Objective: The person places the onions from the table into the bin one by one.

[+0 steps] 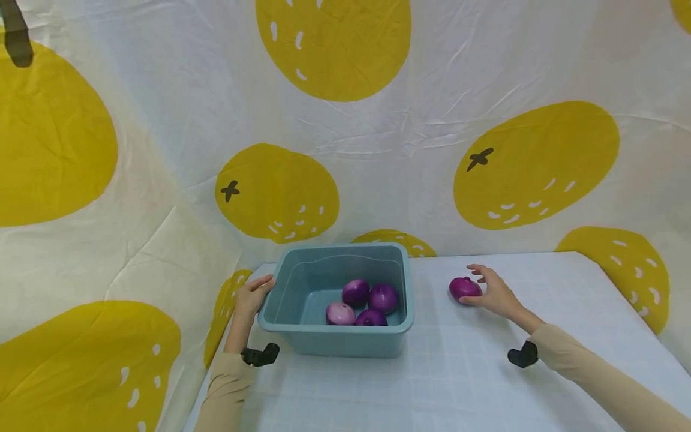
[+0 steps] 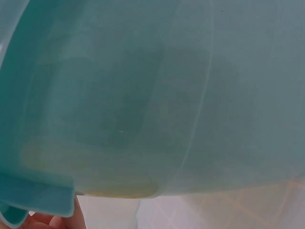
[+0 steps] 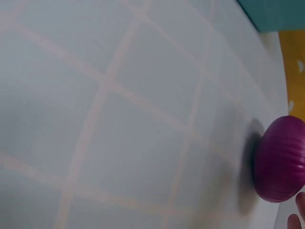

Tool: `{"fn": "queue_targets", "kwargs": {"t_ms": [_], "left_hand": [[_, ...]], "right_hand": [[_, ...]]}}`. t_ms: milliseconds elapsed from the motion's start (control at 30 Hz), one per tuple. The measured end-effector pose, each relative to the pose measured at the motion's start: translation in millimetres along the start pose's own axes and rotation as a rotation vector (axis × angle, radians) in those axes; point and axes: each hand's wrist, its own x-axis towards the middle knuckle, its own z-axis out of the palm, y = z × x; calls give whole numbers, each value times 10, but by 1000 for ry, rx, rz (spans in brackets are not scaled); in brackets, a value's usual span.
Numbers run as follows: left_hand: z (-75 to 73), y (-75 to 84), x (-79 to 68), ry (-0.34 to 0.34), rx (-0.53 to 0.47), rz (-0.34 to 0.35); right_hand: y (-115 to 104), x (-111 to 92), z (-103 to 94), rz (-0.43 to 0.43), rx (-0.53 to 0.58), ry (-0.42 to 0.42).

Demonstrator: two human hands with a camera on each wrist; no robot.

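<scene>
A blue-green plastic tub (image 1: 345,342) stands on the table with several purple onions (image 1: 384,298) inside, one of them paler (image 1: 340,314). At its left end, my left hand (image 1: 252,295) grips the rim; the left wrist view shows fingers (image 2: 71,217) tucked under the lip, partly hidden. Right of the tub, a single red onion (image 1: 464,289) lies on the cloth. My right hand (image 1: 496,295) reaches round its right side, thumb low at the front and the other fingers spread above it. In the right wrist view, fingertips (image 3: 294,222) appear just beside the onion (image 3: 281,160).
A pale checked cloth (image 1: 459,378) covers the table. Behind and to the left hangs a white curtain (image 1: 388,192) printed with yellow fruit. Dark bands with cameras sit on both wrists.
</scene>
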Motion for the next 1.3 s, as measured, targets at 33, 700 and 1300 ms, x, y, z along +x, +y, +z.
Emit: {"fn": "queue_targets", "kwargs": {"t_ms": [33, 700, 1300], "left_hand": [[1, -3, 1, -1, -2, -3], [4, 23, -8, 0, -50, -16], [24, 29, 33, -3, -53, -31]], "right_hand": [[0, 4, 12, 3, -4, -9], [81, 149, 171, 176, 76, -84], [226, 256, 308, 219, 129, -145]]}}
